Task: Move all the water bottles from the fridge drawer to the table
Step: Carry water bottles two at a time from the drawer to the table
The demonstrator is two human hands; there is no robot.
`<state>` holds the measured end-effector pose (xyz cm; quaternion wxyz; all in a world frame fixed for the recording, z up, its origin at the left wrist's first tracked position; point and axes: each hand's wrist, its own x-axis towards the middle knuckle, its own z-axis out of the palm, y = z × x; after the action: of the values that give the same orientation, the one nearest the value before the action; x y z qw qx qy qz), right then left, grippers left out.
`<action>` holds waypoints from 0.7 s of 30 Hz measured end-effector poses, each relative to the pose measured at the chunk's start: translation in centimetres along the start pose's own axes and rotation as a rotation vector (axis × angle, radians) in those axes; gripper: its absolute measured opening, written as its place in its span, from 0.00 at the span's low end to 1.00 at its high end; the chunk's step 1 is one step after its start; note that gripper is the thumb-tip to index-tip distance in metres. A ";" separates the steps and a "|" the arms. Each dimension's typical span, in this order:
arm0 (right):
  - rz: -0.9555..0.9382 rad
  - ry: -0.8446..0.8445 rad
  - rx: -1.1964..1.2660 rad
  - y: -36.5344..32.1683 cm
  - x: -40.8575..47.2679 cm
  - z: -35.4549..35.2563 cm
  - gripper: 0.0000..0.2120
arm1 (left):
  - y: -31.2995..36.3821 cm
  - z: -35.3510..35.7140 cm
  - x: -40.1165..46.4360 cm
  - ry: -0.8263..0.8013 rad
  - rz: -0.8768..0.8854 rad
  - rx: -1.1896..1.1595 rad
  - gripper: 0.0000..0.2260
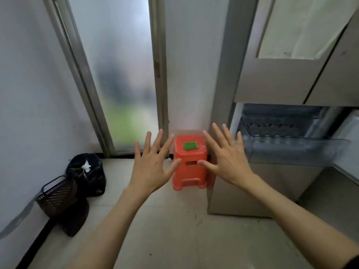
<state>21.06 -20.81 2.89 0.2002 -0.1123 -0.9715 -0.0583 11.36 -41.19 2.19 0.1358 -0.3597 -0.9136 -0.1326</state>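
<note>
Reaching forward from the head view, both bare arms stretch out over the pale tiled floor [174, 230], backs of the hands up. The left hand [150, 168] has its fingers straight and spread wide, holding nothing. The right hand [230, 160] is likewise splayed flat and holds nothing. The two hands are apart, with a gap between the thumbs.

Seen through that gap, an orange plastic stool [191, 166] stands on the floor against the wall, with a green patch [190, 146] on its seat. Just to the right of the stool stands the fridge [272, 78], its clear drawer [295, 150] pulled out at the right of the picture, near the right hand's fingertips but not touched by them. What lies inside the drawer is blurred, so I cannot tell whether water bottles are there.

At the lower left, by the wall, a bin lined with a black bag [87, 174] sits beside a dark slatted basket [57, 197]. Behind, a frosted glass door [120, 74] fills the upper middle.
</note>
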 end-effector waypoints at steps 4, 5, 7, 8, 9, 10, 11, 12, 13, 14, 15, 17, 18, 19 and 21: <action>0.118 -0.033 -0.020 9.5 -3.4 -0.7 0.43 | 9.8 4.1 2.8 -0.054 0.091 -0.066 0.32; 0.145 -0.044 -0.025 11.6 -3.9 -0.7 0.43 | 11.8 5.0 3.5 -0.065 0.112 -0.070 0.32; 0.186 -0.073 -0.045 15.3 -5.0 -0.4 0.42 | 15.1 6.1 5.2 -0.070 0.144 -0.063 0.33; 0.202 -0.088 -0.056 17.0 -5.4 -0.1 0.41 | 16.5 6.7 6.1 -0.071 0.154 -0.061 0.33; 0.215 -0.098 -0.064 18.7 -5.8 0.2 0.41 | 17.8 7.2 7.1 -0.068 0.163 -0.067 0.33; 0.227 -0.104 -0.067 20.2 -6.0 0.6 0.41 | 19.0 7.8 8.1 -0.066 0.173 -0.074 0.33; 0.239 -0.111 -0.064 21.6 -6.1 0.9 0.41 | 20.2 8.4 9.0 -0.068 0.186 -0.080 0.33; 0.252 -0.115 -0.054 22.9 -6.1 1.3 0.42 | 21.3 9.0 9.8 -0.075 0.199 -0.082 0.32; 0.263 -0.118 -0.043 24.2 -6.0 1.7 0.42 | 22.3 9.8 10.7 -0.087 0.210 -0.084 0.32; 0.274 -0.127 -0.033 25.4 -5.8 2.1 0.42 | 23.3 10.6 11.4 -0.103 0.218 -0.086 0.32; 0.285 -0.147 -0.024 26.5 -5.5 2.7 0.41 | 24.1 11.4 12.2 -0.119 0.223 -0.092 0.32; 0.305 -0.203 -0.004 28.8 -4.7 4.0 0.39 | 25.7 13.3 14.2 -0.150 0.224 -0.113 0.32; 0.313 -0.224 0.008 29.9 -4.2 4.7 0.38 | 26.4 14.3 15.3 -0.171 0.224 -0.121 0.31; 0.320 -0.234 0.019 31.1 -3.6 5.4 0.37 | 27.0 15.3 16.6 -0.191 0.227 -0.126 0.29; 0.329 -0.241 0.026 33.5 -2.2 7.1 0.36 | 28.2 17.4 19.4 -0.207 0.237 -0.145 0.29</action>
<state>28.41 12.34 -2.18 0.0906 -0.2730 -0.9577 0.0019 14.58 -3.29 -3.21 0.0295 -0.4856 -0.8618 -0.1435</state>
